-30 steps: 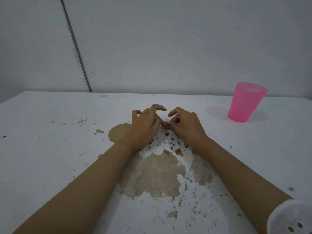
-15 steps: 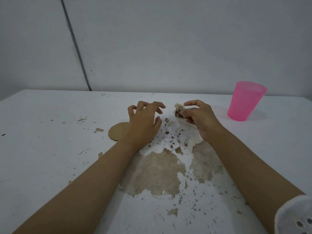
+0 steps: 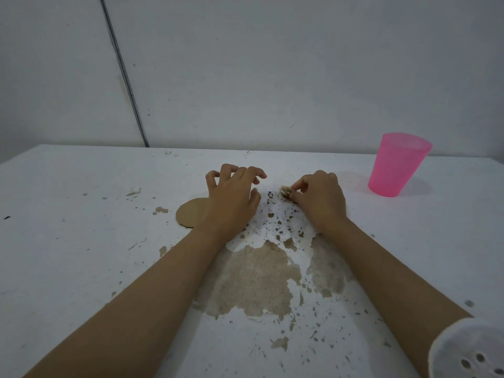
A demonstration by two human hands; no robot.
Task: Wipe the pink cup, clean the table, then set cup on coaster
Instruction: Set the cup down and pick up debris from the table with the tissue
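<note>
A translucent pink cup [image 3: 396,165] stands upright at the table's far right, untouched. A round brown cardboard coaster [image 3: 191,213] lies flat near the middle, partly covered by my left hand [image 3: 231,197]. That hand hovers over the table with its fingers curled and holds nothing. My right hand [image 3: 320,199] pinches a small dirty wad of tissue [image 3: 285,191] against the white table [image 3: 68,241], about a hand's width left of the cup.
Peeled paint leaves large brown patches [image 3: 256,279] and many specks between my forearms. Small flakes [image 3: 133,191] lie at the left. A grey wall with a thin vertical cable [image 3: 122,72] stands behind the table. A white perforated sleeve [image 3: 469,350] shows at the bottom right.
My hands, close together a second ago, have separated. The right hand picked up the small wad, lifted it, then brought it down to the table further right. The left hand barely moved.
</note>
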